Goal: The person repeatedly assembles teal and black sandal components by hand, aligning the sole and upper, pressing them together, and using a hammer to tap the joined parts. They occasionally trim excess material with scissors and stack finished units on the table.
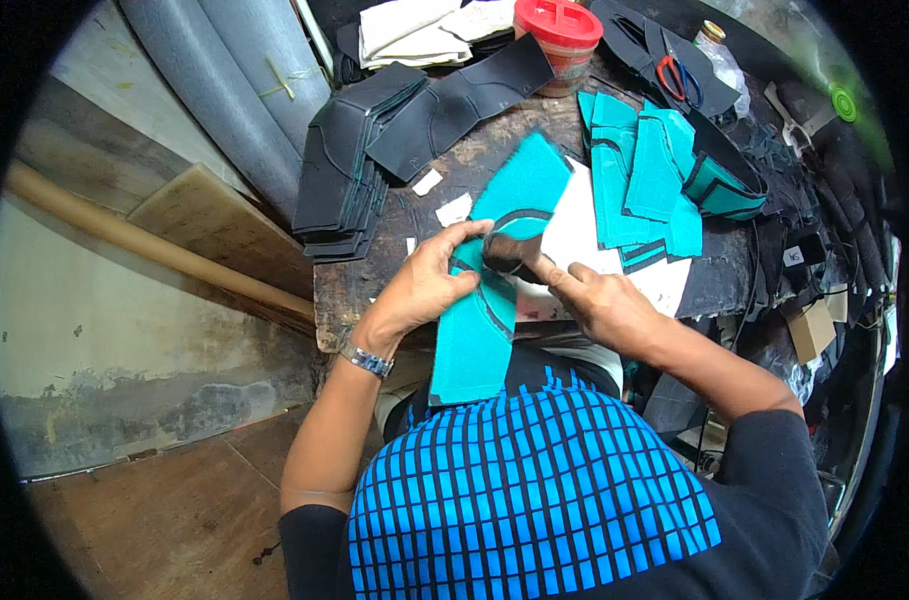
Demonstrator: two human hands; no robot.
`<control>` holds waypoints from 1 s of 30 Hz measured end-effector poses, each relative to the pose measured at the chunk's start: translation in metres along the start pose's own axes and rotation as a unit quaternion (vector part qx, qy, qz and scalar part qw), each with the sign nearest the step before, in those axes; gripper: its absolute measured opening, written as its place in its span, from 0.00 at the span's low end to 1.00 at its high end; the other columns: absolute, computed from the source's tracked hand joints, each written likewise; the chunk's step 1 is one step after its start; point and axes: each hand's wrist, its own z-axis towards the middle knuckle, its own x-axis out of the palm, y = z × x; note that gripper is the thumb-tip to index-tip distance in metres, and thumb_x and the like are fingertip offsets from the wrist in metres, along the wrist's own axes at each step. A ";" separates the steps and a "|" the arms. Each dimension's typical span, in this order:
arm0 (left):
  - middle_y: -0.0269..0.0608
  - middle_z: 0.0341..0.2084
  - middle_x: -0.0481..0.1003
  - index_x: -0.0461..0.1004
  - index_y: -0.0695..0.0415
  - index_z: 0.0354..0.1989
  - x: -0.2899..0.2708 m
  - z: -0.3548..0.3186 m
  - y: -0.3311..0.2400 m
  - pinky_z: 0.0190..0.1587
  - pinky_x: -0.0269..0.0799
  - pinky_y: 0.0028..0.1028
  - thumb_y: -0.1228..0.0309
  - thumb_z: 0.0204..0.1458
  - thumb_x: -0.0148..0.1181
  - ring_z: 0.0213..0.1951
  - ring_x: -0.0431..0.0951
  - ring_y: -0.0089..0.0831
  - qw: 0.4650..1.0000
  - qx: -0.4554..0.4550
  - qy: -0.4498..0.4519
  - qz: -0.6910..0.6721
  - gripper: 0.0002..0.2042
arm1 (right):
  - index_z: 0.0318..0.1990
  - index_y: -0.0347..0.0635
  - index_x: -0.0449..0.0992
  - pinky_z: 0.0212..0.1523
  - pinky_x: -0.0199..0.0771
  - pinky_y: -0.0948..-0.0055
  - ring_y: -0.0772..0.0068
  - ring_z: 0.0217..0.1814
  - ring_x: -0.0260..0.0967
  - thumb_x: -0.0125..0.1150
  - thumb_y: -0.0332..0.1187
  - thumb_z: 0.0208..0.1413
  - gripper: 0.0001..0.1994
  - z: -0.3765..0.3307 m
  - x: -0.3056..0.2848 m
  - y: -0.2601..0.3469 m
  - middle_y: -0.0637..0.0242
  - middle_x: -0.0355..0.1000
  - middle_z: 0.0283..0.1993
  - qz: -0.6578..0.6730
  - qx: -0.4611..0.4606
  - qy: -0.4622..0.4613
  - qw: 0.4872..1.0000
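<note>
A long teal fabric piece (480,330) with a black curved edge lies on the dark worktable (345,290) and hangs over its near edge. My left hand (425,285) presses flat on it with the thumb stretched along the black seam. My right hand (590,295) grips a small dark tool (510,252), blurred by motion, held against the fabric right beside the left thumb. White paper (575,235) lies under the piece.
A stack of black cut pieces (345,170) sits at the table's left. More teal pieces (640,175) lie at the right. A red-lidded jar (560,40), red-handled scissors (680,75) and folded white cloth (415,30) stand at the back. Grey rolls (225,90) lean on the left.
</note>
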 end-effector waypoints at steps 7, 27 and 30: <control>0.35 0.48 0.72 0.67 0.61 0.59 -0.003 -0.002 -0.008 0.50 0.68 0.22 0.85 0.46 0.54 0.45 0.71 0.20 1.000 -0.021 0.009 0.001 0.27 | 0.71 0.62 0.49 0.30 0.74 0.52 0.43 0.31 0.72 0.56 0.25 0.51 0.39 0.002 0.011 0.005 0.51 0.69 0.34 0.046 -0.041 -0.111 0.992; 0.35 0.50 0.73 0.68 0.62 0.59 -0.010 0.002 0.000 0.48 0.70 0.22 0.85 0.44 0.51 0.43 0.73 0.20 0.998 0.049 0.007 0.039 0.28 | 0.58 0.47 0.66 0.29 0.72 0.57 0.47 0.32 0.72 0.58 0.22 0.48 0.27 -0.007 0.003 -0.022 0.55 0.70 0.34 -0.039 -0.052 -0.056 0.996; 0.40 0.49 0.75 0.69 0.60 0.59 -0.009 0.001 0.001 0.43 0.71 0.20 0.84 0.42 0.49 0.38 0.74 0.19 0.996 0.050 -0.020 0.074 0.30 | 0.60 0.52 0.63 0.28 0.71 0.56 0.50 0.30 0.71 0.59 0.23 0.47 0.29 -0.011 0.013 -0.027 0.57 0.68 0.33 0.000 -0.085 -0.119 0.989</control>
